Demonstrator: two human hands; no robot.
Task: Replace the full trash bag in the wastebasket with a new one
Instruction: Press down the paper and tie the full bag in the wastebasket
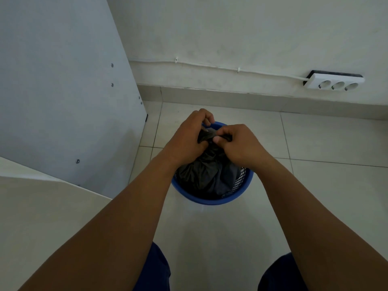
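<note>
A white cabinet panel (63,80) stands on the left. The left hand (186,137) and the right hand (241,143) are close together, both pinching the bunched top of the black trash bag (207,173). The bag sits inside the blue wastebasket (212,200) on the tiled floor (315,185). A white power strip (333,81) is fixed on the wall at the right.

Both hands cover the gathered neck of the black trash bag (210,173) and the far rim of the blue wastebasket (212,200), whose base stays unseen, while the picture's bottom edge cuts both forearms
</note>
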